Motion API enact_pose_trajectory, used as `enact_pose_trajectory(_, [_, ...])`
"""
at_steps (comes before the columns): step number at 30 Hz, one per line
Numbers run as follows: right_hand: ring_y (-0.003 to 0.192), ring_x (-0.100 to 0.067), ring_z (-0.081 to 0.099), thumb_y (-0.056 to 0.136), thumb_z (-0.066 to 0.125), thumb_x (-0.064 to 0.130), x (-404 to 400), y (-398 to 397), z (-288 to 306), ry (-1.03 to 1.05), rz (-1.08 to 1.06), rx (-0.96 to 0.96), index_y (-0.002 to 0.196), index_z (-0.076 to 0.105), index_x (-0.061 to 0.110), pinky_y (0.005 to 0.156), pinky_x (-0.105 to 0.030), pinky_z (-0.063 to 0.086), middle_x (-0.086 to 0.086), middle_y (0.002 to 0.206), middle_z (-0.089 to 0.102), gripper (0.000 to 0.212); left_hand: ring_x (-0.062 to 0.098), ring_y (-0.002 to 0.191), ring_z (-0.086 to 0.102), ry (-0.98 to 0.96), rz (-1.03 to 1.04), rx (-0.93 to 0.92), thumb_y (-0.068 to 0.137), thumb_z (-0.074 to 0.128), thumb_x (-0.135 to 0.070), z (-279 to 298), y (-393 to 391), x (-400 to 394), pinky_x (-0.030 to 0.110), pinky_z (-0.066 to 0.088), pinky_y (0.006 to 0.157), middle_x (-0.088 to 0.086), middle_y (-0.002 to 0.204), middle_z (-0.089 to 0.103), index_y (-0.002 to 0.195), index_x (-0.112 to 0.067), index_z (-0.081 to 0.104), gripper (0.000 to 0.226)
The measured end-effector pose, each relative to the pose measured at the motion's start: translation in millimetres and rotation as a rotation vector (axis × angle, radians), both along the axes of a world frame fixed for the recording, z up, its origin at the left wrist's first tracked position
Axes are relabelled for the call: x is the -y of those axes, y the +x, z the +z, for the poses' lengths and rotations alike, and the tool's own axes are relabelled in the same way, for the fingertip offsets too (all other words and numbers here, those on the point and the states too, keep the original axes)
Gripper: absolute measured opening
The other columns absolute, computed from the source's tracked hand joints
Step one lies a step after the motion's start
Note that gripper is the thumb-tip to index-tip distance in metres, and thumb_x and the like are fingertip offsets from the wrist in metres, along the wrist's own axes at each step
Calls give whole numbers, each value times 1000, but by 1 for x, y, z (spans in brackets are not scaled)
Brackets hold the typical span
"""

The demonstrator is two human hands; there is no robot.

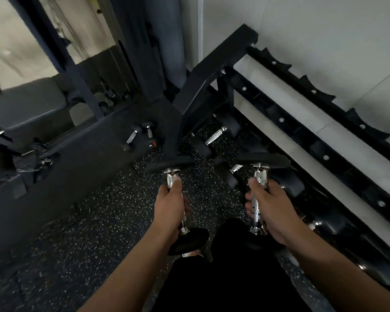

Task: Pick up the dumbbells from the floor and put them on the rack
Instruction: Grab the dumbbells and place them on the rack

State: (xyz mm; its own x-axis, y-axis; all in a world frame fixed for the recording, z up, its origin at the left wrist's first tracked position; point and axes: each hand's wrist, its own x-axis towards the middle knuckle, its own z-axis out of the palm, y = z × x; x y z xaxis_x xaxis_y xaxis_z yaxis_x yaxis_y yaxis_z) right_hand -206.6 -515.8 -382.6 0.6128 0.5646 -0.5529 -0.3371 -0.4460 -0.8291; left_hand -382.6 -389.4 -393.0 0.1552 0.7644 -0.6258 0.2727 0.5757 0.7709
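Observation:
My left hand (170, 207) grips the chrome handle of a black-headed dumbbell (169, 165), held above the speckled floor. My right hand (269, 207) grips the handle of a second dumbbell (262, 159) the same way, close to the lower tier of the rack. Both dumbbells point away from me, far heads up front, near heads by my wrists. The black tiered rack (279, 119) runs along the white wall on the right; its upper cradles look bare, and a dumbbell (216, 136) lies on the lower tier near the rack's left end.
Two small dumbbells (136, 136) lie on the floor left of the rack's slanted end post (200, 86). A gym machine with a padded seat (29, 104) and cable attachments (20, 163) stands at the left. Speckled rubber floor (88, 221) spreads beneath me.

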Motion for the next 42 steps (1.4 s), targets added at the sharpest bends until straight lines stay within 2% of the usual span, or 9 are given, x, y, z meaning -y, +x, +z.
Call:
enact_pose_trajectory(7, [55,-10,64,97,59,42,-60,43,-1,7,-122,-3,102,61,16,49,-26,53,1,71,68,26,18,56,53,-12,-98,-5,96,49,-50,1,62,-81,28,45,45,9,74,59,104,-17,55,34])
enact_pose_trajectory(13, [53,-17,61,96,60,43,-117,118,-14,-33,-263,-37,99,60,14,48,-30,49,-1,66,67,30,22,62,54,18,-226,-64,95,51,-45,-1,156,-147,35,44,57,11,75,58,97,-12,56,34])
enact_pose_trajectory(17, [59,-24,66,93,61,47,-141,157,-13,-78,-308,6,98,61,15,58,-46,56,-5,71,69,32,18,54,54,14,-299,-70,96,52,-43,-3,212,-179,29,46,47,10,71,59,97,-12,59,32])
enact_pose_trajectory(21, [80,-34,72,92,60,49,-157,195,-6,-158,-359,39,100,62,16,74,-57,58,-14,91,71,34,15,46,47,-63,-425,-44,95,52,-41,-5,268,-208,26,37,40,9,68,53,94,-12,56,29])
enact_pose_trajectory(25, [64,-29,65,92,63,43,-170,228,-7,-159,-465,16,96,63,9,59,-42,55,-24,80,67,34,16,43,49,-98,-539,-62,90,56,-44,-19,319,-241,26,37,38,3,58,58,94,-12,57,32])
enact_pose_trajectory(27, [58,-24,60,92,65,40,-181,244,-11,-165,-525,4,95,62,6,53,-37,51,-16,72,64,35,17,47,54,-131,-607,-53,89,58,-47,-26,345,-257,28,42,40,4,62,61,97,-11,61,37])
enact_pose_trajectory(32, [65,-24,69,88,70,38,-194,276,-23,-208,-687,-57,101,65,15,59,-38,56,-10,80,73,27,16,54,55,-212,-759,-67,89,53,-54,-35,402,-289,27,41,49,5,74,60,106,-13,63,46])
enact_pose_trajectory(39, [60,-21,65,85,68,35,-208,321,-38,-202,-805,-27,90,64,13,52,-34,51,-2,67,68,23,20,67,54,-255,-891,-79,89,44,-67,-48,485,-318,34,42,64,6,75,58,98,-17,62,54])
enact_pose_trajectory(42, [61,-22,68,78,70,39,-210,336,-44,-209,-830,-43,93,63,16,51,-32,50,1,66,67,29,20,64,53,-258,-927,-62,90,39,-69,-55,515,-325,33,42,62,6,73,56,94,-19,62,55])
